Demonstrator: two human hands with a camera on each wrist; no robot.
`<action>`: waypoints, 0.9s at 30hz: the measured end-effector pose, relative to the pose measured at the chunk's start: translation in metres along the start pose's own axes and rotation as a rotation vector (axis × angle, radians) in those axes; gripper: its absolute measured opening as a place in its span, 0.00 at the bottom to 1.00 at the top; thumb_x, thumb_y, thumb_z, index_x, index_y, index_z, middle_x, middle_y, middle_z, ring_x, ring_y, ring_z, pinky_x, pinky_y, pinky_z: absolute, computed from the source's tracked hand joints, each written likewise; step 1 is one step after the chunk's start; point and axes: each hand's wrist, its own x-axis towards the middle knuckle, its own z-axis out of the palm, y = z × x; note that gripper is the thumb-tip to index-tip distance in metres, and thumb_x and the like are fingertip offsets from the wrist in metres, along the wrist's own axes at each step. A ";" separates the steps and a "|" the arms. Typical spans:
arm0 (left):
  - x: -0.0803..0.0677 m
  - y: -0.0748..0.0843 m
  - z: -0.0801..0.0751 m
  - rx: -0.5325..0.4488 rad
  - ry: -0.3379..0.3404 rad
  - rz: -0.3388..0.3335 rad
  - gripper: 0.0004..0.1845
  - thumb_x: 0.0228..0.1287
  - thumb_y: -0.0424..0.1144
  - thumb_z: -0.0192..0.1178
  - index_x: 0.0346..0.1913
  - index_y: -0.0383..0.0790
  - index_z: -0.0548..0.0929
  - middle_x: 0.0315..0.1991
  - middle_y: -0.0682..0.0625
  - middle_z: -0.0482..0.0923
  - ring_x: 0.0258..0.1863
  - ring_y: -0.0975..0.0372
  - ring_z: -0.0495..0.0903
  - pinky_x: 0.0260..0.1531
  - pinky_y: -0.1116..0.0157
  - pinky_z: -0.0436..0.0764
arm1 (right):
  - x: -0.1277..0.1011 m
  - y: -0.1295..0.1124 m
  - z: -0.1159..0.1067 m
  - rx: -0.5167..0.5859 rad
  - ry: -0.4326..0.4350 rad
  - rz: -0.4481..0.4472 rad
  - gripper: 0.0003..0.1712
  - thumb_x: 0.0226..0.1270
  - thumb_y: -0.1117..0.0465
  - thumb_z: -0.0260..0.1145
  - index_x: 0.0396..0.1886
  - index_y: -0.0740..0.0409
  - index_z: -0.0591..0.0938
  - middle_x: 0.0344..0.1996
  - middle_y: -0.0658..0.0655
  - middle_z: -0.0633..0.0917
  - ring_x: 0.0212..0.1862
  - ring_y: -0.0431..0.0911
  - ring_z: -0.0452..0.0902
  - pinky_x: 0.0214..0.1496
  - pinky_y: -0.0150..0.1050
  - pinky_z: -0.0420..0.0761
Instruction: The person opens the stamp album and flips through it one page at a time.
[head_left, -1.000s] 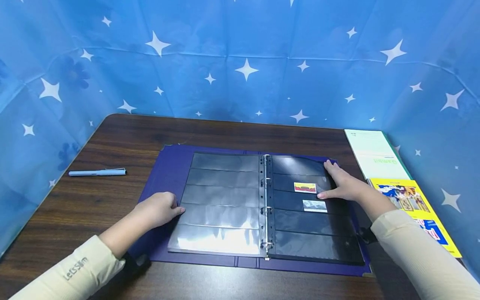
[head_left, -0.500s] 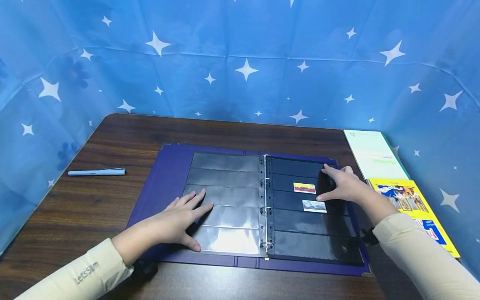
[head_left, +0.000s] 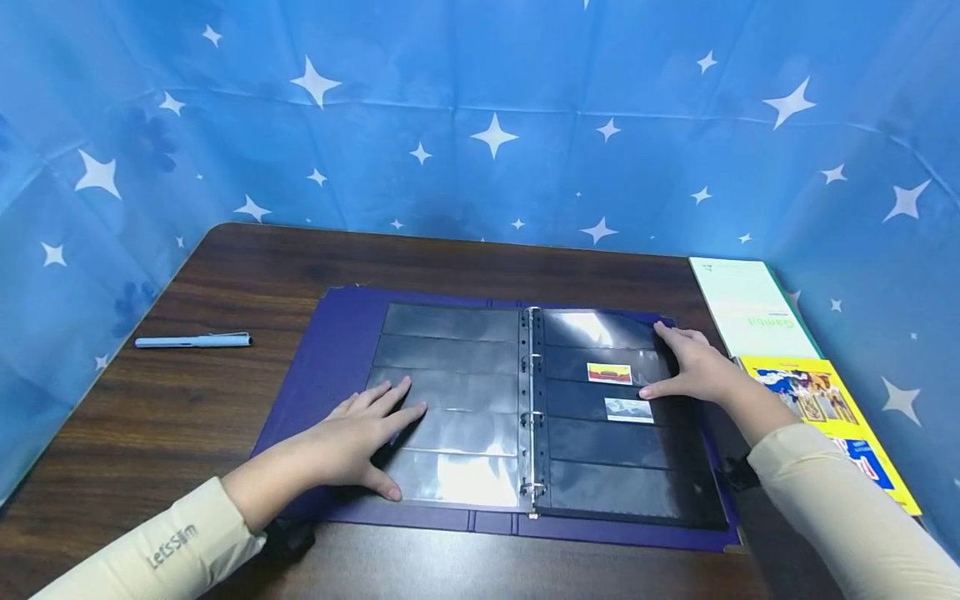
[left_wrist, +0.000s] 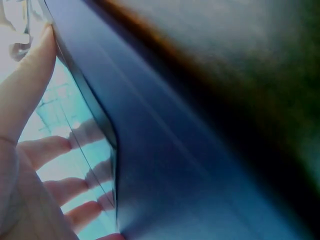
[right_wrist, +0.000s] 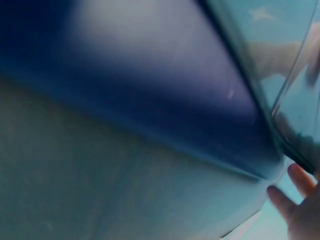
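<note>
Right hand (head_left: 693, 367) flatter on binder (head_left: 337, 350)

Two long cream sleeves are worn, one ending just short of each wrist. Small grey lettering, something like "LetsSlim", is printed on the left sleeve (head_left: 161, 542), back up the forearm from the left hand (head_left: 360, 437). The right sleeve (head_left: 840, 508) is plain. Dark bands are strapped under both wrists. Both hands are bare, right hand (head_left: 693, 371) included.
</note>
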 end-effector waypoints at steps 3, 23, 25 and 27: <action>0.000 -0.001 0.000 0.009 -0.003 -0.006 0.57 0.37 0.65 0.68 0.72 0.46 0.58 0.73 0.39 0.40 0.70 0.43 0.42 0.60 0.38 0.49 | -0.002 -0.003 -0.003 0.042 0.045 -0.007 0.70 0.36 0.33 0.75 0.72 0.65 0.54 0.60 0.71 0.67 0.60 0.64 0.54 0.53 0.62 0.65; 0.000 -0.001 0.000 0.010 0.004 -0.007 0.57 0.36 0.66 0.67 0.72 0.46 0.58 0.73 0.40 0.41 0.70 0.44 0.42 0.61 0.38 0.49 | -0.026 0.005 -0.004 0.635 0.055 0.305 0.31 0.75 0.43 0.40 0.45 0.72 0.64 0.17 0.52 0.64 0.17 0.44 0.61 0.22 0.40 0.73; 0.001 -0.001 0.000 0.008 0.008 -0.008 0.57 0.36 0.66 0.67 0.72 0.46 0.58 0.73 0.40 0.42 0.70 0.44 0.43 0.61 0.39 0.49 | -0.029 0.006 -0.003 0.666 0.024 0.305 0.28 0.76 0.45 0.40 0.42 0.70 0.65 0.15 0.50 0.63 0.16 0.43 0.60 0.21 0.39 0.72; 0.001 -0.001 0.000 0.005 0.013 -0.008 0.57 0.35 0.66 0.68 0.72 0.46 0.59 0.73 0.40 0.42 0.70 0.44 0.43 0.60 0.38 0.50 | -0.031 0.008 -0.004 0.696 0.009 0.291 0.25 0.77 0.47 0.40 0.39 0.68 0.66 0.13 0.49 0.63 0.15 0.43 0.59 0.19 0.38 0.71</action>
